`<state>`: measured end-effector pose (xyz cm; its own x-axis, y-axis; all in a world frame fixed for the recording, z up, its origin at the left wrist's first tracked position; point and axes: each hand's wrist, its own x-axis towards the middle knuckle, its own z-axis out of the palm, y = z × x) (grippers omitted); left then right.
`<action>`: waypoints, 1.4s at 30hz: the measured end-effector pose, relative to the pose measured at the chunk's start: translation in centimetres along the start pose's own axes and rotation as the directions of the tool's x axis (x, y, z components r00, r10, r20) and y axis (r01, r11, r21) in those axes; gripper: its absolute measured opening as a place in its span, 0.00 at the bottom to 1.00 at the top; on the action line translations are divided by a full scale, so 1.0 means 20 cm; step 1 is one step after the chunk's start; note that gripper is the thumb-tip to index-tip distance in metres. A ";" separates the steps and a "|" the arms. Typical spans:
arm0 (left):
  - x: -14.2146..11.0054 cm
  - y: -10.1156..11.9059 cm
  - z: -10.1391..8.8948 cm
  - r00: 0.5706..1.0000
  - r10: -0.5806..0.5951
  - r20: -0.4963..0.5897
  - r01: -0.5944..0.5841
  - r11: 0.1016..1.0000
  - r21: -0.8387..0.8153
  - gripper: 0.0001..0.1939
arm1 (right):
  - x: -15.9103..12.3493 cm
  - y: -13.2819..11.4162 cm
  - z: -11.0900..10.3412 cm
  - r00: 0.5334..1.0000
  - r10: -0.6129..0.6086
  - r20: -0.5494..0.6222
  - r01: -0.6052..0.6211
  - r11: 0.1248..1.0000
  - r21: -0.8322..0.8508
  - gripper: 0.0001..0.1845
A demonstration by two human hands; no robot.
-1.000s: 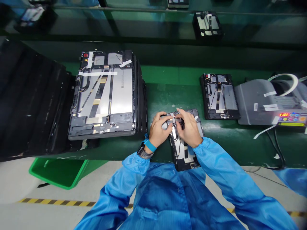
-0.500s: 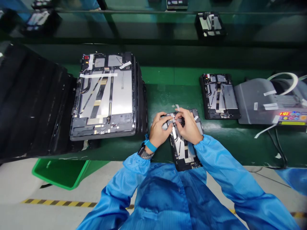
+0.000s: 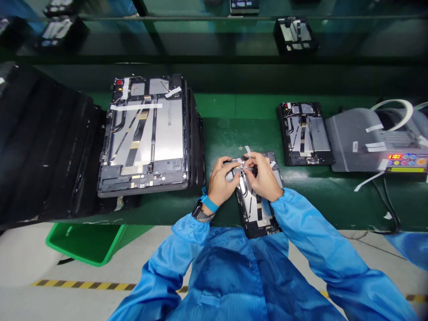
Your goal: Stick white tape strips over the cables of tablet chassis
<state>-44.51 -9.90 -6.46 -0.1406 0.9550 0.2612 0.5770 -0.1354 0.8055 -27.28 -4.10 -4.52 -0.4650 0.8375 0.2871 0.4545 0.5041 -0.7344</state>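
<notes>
An opened tablet-like device (image 3: 256,209) with bare silver panels and dark ribbon cables lies at the bench's front edge, slightly tilted. Over its upper part, my left hand (image 3: 222,182) has thumb and index finger bent together at the inner parts. My right hand (image 3: 263,178) meets it there in a pinch, fingertips almost touching the left ones. Something small and pale shows between the fingertips, too small to name. A short white tape strip (image 3: 247,150) sticks up just beyond the right index finger. Both hands hide much of the device's upper half.
To the left stands a stack of larger opened tablets (image 3: 143,133), beside tall black stacks (image 3: 43,147). At right, another opened device (image 3: 306,133) sits against a grey tape dispenser-like machine (image 3: 354,138) with a lit display. A green bin (image 3: 83,243) is below the bench (image 3: 220,133). Devices (image 3: 296,33) occupy the far shelf.
My fingertips shift very slightly over the device's upper part, and the small pale piece between them looks less distinct. The view moves a little; the device stays in place.
</notes>
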 end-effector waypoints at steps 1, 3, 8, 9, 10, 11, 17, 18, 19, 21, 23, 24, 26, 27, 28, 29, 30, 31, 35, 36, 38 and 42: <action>0.00 0.00 0.00 1.000 0.001 0.002 -0.001 1.000 0.001 0.14 | 0.00 0.00 0.00 1.000 -0.002 0.003 0.002 1.000 -0.005 0.23; 0.00 0.00 0.00 1.000 -0.002 0.006 0.002 1.000 0.005 0.14 | 0.00 0.01 0.00 1.000 -0.003 0.011 0.003 1.000 -0.013 0.23; -0.01 -0.01 0.00 1.000 -0.004 0.004 0.004 1.000 0.006 0.13 | -0.01 0.01 0.00 1.000 -0.015 0.012 0.015 1.000 -0.015 0.23; -0.01 -0.01 0.00 1.000 -0.003 0.002 0.003 1.000 0.008 0.13 | -0.01 0.01 0.00 1.000 -0.020 0.011 0.020 1.000 -0.018 0.24; -0.01 -0.01 0.00 1.000 -0.002 -0.002 0.002 1.000 0.010 0.13 | -0.01 0.00 -0.01 1.000 -0.026 0.010 0.026 0.999 -0.023 0.25; -0.02 -0.01 0.00 1.000 0.000 -0.005 0.000 1.000 0.012 0.13 | -0.01 0.00 -0.01 0.999 -0.034 0.008 0.034 0.999 -0.029 0.26; -0.02 -0.01 0.01 1.000 0.011 -0.011 -0.011 1.000 0.010 0.14 | -0.02 -0.02 -0.01 0.988 -0.154 -0.007 0.154 0.986 -0.060 0.25; -0.02 -0.01 0.01 1.000 0.007 -0.009 -0.007 1.000 0.010 0.13 | -0.02 -0.02 -0.01 0.987 -0.161 -0.014 0.160 0.985 -0.066 0.24; -0.02 0.00 0.01 1.000 0.002 -0.006 -0.002 1.000 0.010 0.13 | -0.03 -0.01 0.00 0.987 -0.160 -0.022 0.158 0.985 -0.072 0.22; -0.01 0.00 0.01 1.000 -0.011 0.000 0.011 1.000 0.007 0.13 | -0.03 -0.01 0.01 0.988 -0.149 -0.035 0.145 0.986 -0.084 0.20; -0.01 0.00 0.01 1.000 -0.019 0.004 0.019 1.000 -0.001 0.13 | -0.03 0.00 0.01 0.987 -0.152 -0.048 0.147 0.985 -0.091 0.20; -0.01 0.01 0.00 1.000 -0.021 0.005 0.021 1.000 -0.004 0.14 | -0.02 0.00 0.01 0.985 -0.162 -0.057 0.156 0.984 -0.091 0.20; -0.01 0.01 0.00 1.000 -0.023 0.009 0.023 1.000 -0.007 0.14 | -0.02 -0.01 0.01 0.981 -0.180 -0.070 0.173 0.981 -0.091 0.20; -0.01 0.01 0.00 1.000 -0.023 0.012 0.023 1.000 -0.006 0.13 | -0.02 -0.01 0.01 0.981 -0.182 -0.072 0.175 0.980 -0.094 0.19; -0.01 0.01 0.00 1.000 -0.022 0.014 0.022 1.000 -0.006 0.13 | -0.02 -0.01 0.01 0.981 -0.180 -0.069 0.173 0.980 -0.101 0.19; 0.00 0.00 0.00 1.000 -0.021 0.015 0.021 1.000 -0.006 0.13 | -0.02 -0.02 0.01 0.982 -0.175 -0.063 0.168 0.980 -0.109 0.19; 0.00 0.00 0.00 1.000 -0.019 0.017 0.019 1.000 -0.007 0.13 | -0.02 -0.02 0.01 0.984 -0.171 -0.058 0.164 0.980 -0.116 0.19; 0.00 0.00 0.00 1.000 -0.017 0.018 0.017 1.000 -0.007 0.13 | -0.03 -0.02 0.01 0.984 -0.167 -0.054 0.160 0.980 -0.121 0.19; -0.01 0.00 0.00 1.000 -0.020 0.023 0.020 1.000 -0.010 0.13 | -0.04 -0.02 0.02 0.984 -0.164 -0.064 0.156 0.981 -0.118 0.19; -0.01 0.00 0.00 1.000 -0.021 0.022 0.021 1.000 -0.011 0.13 | -0.04 -0.02 0.02 0.983 -0.168 -0.071 0.159 0.980 -0.116 0.20; -0.01 0.00 0.00 1.000 -0.019 0.019 0.019 1.000 -0.011 0.13 | -0.05 -0.02 0.01 0.982 -0.174 -0.079 0.164 0.980 -0.115 0.21; -0.01 0.00 0.00 1.000 -0.014 0.020 0.014 1.000 -0.005 0.13 | -0.05 -0.02 0.00 0.986 -0.156 -0.055 0.149 0.982 -0.116 0.22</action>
<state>-44.41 -10.00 -6.45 -0.1324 0.9620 0.2390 0.5710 -0.1230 0.8117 -27.06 -5.22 -4.55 -0.4875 0.7590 0.4316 0.4650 0.6440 -0.6074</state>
